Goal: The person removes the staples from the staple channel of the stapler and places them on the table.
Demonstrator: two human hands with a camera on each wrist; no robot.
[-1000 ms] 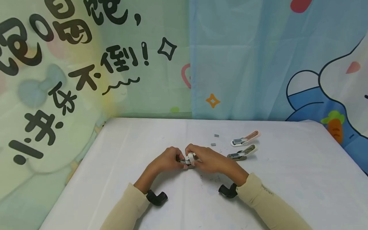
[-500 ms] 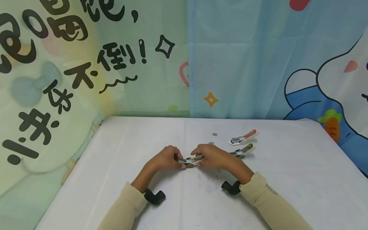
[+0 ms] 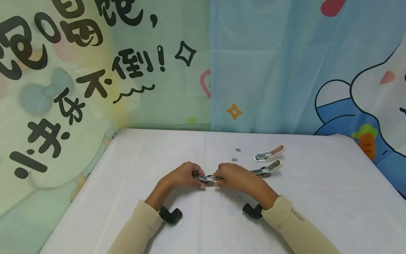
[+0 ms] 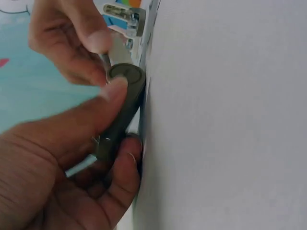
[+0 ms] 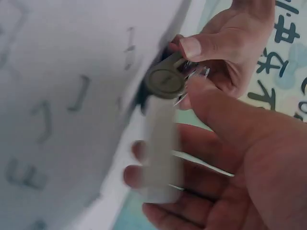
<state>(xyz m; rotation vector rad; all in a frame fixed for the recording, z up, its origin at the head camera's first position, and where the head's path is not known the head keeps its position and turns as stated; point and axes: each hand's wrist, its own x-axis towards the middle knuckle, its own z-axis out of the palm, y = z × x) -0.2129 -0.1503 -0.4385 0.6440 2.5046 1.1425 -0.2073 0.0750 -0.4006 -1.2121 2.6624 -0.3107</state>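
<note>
A small stapler (image 3: pixel 207 179) with a grey-green body (image 4: pixel 123 108) and a white handle (image 5: pixel 162 158) is low over the table between both hands. My left hand (image 3: pixel 187 175) pinches the body's left end, thumb on its side and fingers beneath. At the other end, my right hand (image 3: pixel 236 178) has its thumb and index fingertip at the metal part (image 5: pixel 199 74) by the round hinge. Its other fingers curl loosely behind the white handle, which is blurred in the right wrist view. My right hand hides much of the stapler's right end in the head view.
To the right lie a pink-and-white stapler (image 3: pixel 269 153) and a green-and-white stapler (image 3: pixel 267 169). Two short staple strips, one a grey strip (image 3: pixel 238 150), lie beyond my right hand. Loose staples (image 5: pixel 81 93) are scattered on the white table (image 3: pixel 152 151) near it.
The white handle stood raised between my hands a second ago; it now lies out of sight in the head view. My right hand shifted right, then back to the stapler. My left hand kept its hold.
</note>
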